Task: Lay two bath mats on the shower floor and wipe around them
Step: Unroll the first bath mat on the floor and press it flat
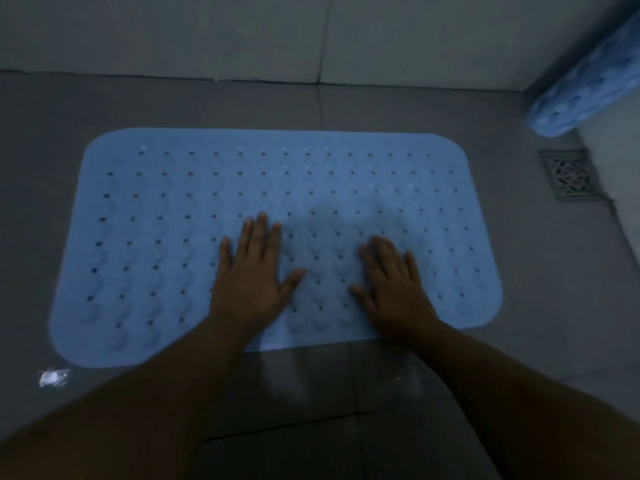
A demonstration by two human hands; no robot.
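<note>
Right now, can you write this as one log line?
step: pressing mat flat | left hand: flat on light blue perforated rubber bath mat | right hand: flat on it | rolled blue mat: unlaid, in corner

Dim, bluish picture with soft focus and little contrast.

The light is weak and cold, and I cannot tell its source. The blue mat (277, 202) is the brightest area, and the holes in it look smeared. Both hands, left hand (251, 271) and right hand (393, 289), appear dark with soft edges, and a faint shadow lies on the mat between them. A small white glare spot (53, 377) shines on the floor (554, 271) at the lower left. The forearms at the bottom are nearly black. Straight lines bend towards the edges, and the rolled mat (585, 81) in the right corner is blurred.
</note>
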